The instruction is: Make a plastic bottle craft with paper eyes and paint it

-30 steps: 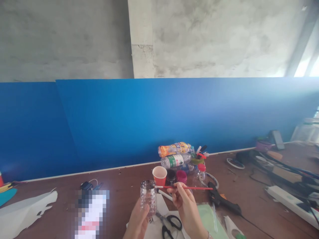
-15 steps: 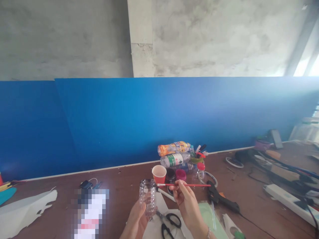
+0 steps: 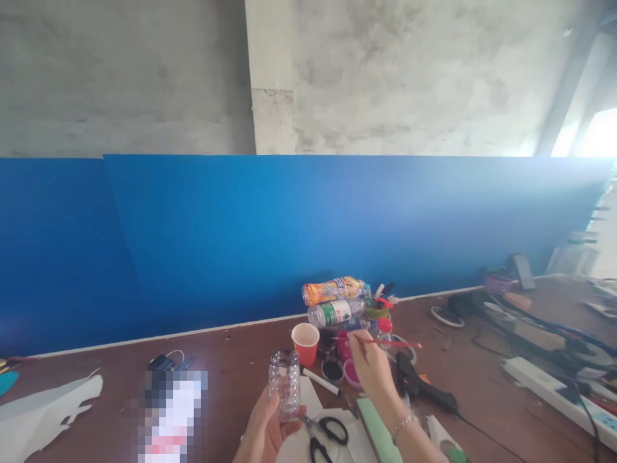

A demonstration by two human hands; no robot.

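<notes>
My left hand is wrapped round a clear ribbed plastic bottle piece, held upright with a dark-coated top edge. A thin red paintbrush is pinched in my right hand, its tip pointing left at the black paint jar; whether the bristles touch the paint cannot be made out. Beside that jar stands a magenta paint jar, partly behind my fingers. In front lie a black-stained lid and a magenta-stained lid. An orange-red paper cup stands just left of the jars.
Black-handled scissors and a white marker lie near my hands. Plastic bottles lie behind the jars. To the right are a glue gun and a power strip; a blue partition stands behind the table.
My right hand has moved the paintbrush away from the bottle piece's rim, up and right to the black paint jar. The left hand still holds the bottle piece in nearly the same place.
</notes>
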